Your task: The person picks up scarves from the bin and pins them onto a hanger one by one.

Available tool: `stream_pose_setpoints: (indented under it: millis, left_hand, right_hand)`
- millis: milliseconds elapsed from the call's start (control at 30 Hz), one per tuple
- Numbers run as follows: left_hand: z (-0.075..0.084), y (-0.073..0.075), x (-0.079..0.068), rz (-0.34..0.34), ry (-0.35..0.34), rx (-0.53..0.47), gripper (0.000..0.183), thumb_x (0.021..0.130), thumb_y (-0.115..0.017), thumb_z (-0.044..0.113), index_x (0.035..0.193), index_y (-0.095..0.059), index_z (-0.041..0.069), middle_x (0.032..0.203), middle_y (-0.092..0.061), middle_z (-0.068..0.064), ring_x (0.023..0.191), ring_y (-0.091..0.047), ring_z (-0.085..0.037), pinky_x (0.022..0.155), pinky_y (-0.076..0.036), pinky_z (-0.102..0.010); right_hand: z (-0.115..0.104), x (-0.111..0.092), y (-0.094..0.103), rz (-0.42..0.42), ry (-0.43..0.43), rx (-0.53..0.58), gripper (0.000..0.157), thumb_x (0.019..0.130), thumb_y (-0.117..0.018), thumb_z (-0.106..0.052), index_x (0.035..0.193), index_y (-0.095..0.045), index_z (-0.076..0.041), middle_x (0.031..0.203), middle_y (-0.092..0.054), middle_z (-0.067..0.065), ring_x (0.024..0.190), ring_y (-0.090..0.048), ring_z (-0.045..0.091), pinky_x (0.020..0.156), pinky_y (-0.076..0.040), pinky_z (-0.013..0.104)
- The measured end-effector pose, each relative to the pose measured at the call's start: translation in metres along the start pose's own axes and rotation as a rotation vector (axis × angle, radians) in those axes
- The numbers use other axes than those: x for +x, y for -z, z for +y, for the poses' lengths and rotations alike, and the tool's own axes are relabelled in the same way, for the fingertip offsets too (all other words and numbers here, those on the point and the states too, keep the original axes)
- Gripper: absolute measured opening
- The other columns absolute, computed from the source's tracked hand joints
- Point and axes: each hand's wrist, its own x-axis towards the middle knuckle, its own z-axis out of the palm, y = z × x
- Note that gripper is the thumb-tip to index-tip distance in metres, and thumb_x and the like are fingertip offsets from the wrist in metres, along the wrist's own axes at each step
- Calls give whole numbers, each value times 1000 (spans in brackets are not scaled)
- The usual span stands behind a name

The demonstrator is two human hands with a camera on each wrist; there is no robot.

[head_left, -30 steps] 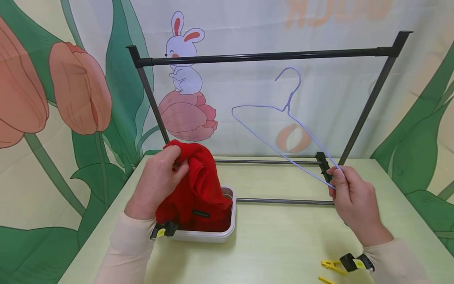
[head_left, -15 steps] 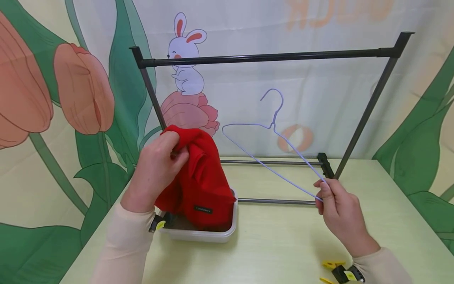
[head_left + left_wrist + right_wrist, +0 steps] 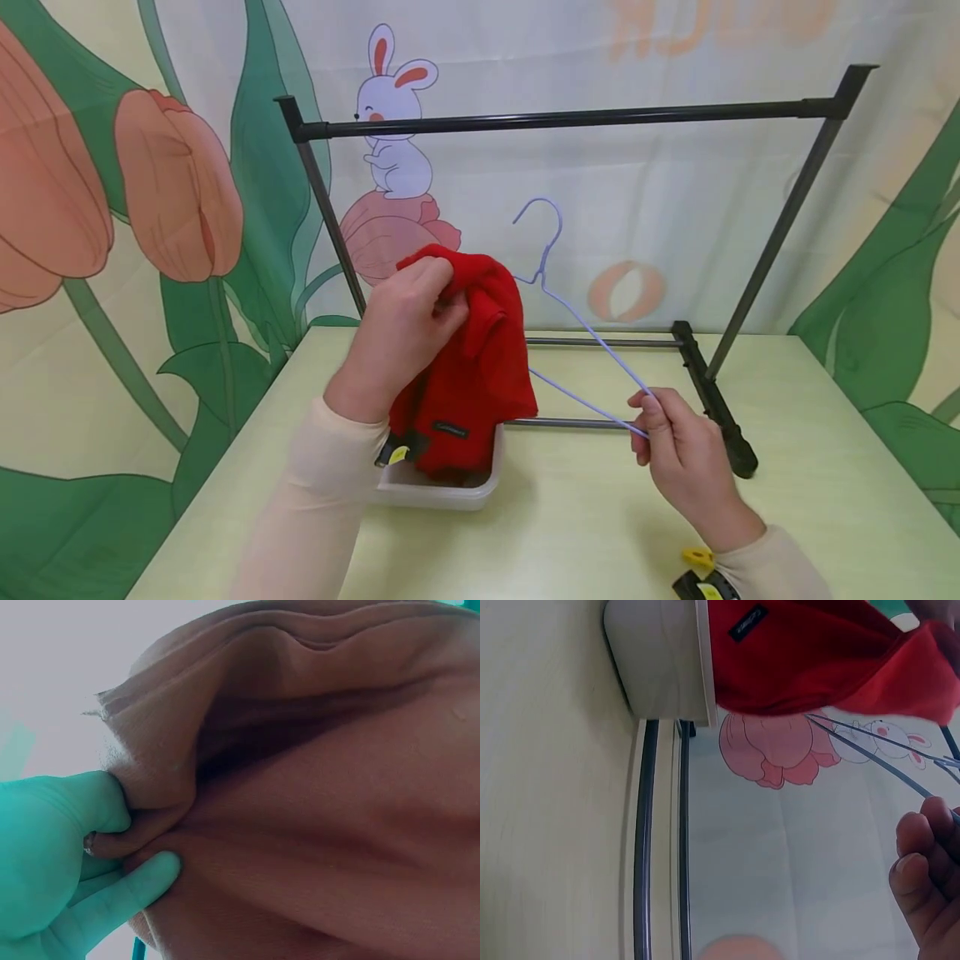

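Note:
My left hand (image 3: 393,337) pinches the top of a bunched red scarf (image 3: 487,358) with a small dark label near its lower edge. The scarf hangs over a white plastic box (image 3: 442,498), its lower end overlapping the box opening. In the left wrist view, thumb and fingers of the left hand (image 3: 67,855) grip a fold of the scarf (image 3: 337,802). My right hand (image 3: 686,467) holds a lilac wire hanger (image 3: 592,329) by one end, hook upward. The hanger's far end is hidden behind the scarf. The right wrist view shows the hanger (image 3: 889,766) passing behind the scarf (image 3: 802,664).
A black rack stands behind, with a top bar (image 3: 570,118), slanted posts and a foot (image 3: 716,408) at the right. Its low bars (image 3: 577,423) cross the table behind the box. A yellow clip (image 3: 697,557) lies near my right wrist. A printed curtain (image 3: 712,208) hangs behind.
My left hand has lifted the scarf and carried it to the right. My right hand has brought the hanger left and lower, so that its far end is now behind the scarf.

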Motion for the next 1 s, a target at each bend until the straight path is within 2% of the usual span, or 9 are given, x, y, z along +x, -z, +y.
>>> stream_pose_setpoints:
  millis: [200, 433, 533, 633, 733, 800, 900, 933, 1000]
  left_hand:
    - [6, -29, 5, -14, -49, 8, 17, 95, -78, 4, 97, -62, 7, 86, -67, -11, 79, -64, -24, 77, -66, -37]
    - [8, -60, 6, -19, -100, -4, 15, 96, -74, 2, 93, -60, 6, 81, -64, -9, 76, -62, -21, 72, -63, -34]
    - [11, -72, 7, -38, -90, 7, 14, 96, -73, 3, 92, -60, 6, 81, -63, -9, 75, -62, -21, 72, -63, -34]
    - [16, -83, 9, -65, -46, 26, 12, 98, -73, 6, 94, -61, 6, 83, -66, -9, 76, -63, -21, 74, -63, -34]
    - [22, -93, 11, -155, 10, 15, 11, 101, -73, 13, 101, -65, 5, 94, -71, -10, 85, -68, -22, 82, -65, -35]
    - [24, -98, 12, -258, 35, -14, 14, 103, -71, 19, 109, -68, 6, 106, -74, -9, 95, -70, -23, 89, -64, -35]
    - [20, -104, 8, -394, 36, -61, 19, 107, -67, 21, 119, -71, 6, 119, -74, -8, 108, -71, -24, 99, -61, -36]
    - [18, -104, 6, -419, 31, -72, 19, 107, -66, 21, 119, -71, 7, 121, -74, -8, 111, -71, -24, 101, -61, -36]
    - [11, -103, 4, -425, 12, -82, 17, 108, -64, 17, 117, -73, 7, 119, -75, -8, 111, -71, -25, 102, -60, -37]
  right_hand:
    - [-6, -3, -6, 25, 13, 63, 21, 106, -54, 10, 103, -67, -6, 63, -60, -7, 51, -54, -1, 48, -45, 16]
    - [-10, -9, -11, 58, 4, 147, 22, 106, -51, 13, 101, -65, -2, 62, -61, -2, 49, -55, 1, 47, -47, 16]
    - [-13, -10, -12, 65, 14, 164, 22, 106, -49, 15, 100, -65, -1, 62, -61, 0, 49, -54, 2, 47, -47, 16]
    - [-17, -10, -12, 64, 19, 168, 22, 106, -49, 15, 100, -64, 0, 62, -61, 0, 49, -55, 3, 47, -48, 16]
    - [-21, -10, -12, 73, 21, 169, 23, 105, -49, 16, 99, -64, 0, 61, -61, 1, 49, -55, 3, 48, -48, 16]
    - [-23, -11, -13, 80, 17, 169, 22, 105, -50, 17, 98, -64, 0, 61, -61, 1, 49, -54, 3, 48, -48, 16]
    - [-24, -12, -14, 79, 14, 149, 21, 104, -51, 17, 99, -63, 0, 61, -62, 0, 49, -55, 3, 49, -48, 16]
    - [-24, -13, -14, 80, 11, 138, 20, 104, -52, 17, 99, -63, 0, 61, -62, 0, 49, -55, 3, 49, -48, 16]
    - [-22, -14, -13, 88, 1, 119, 19, 104, -53, 16, 100, -63, 1, 62, -62, 0, 49, -55, 3, 49, -48, 16]
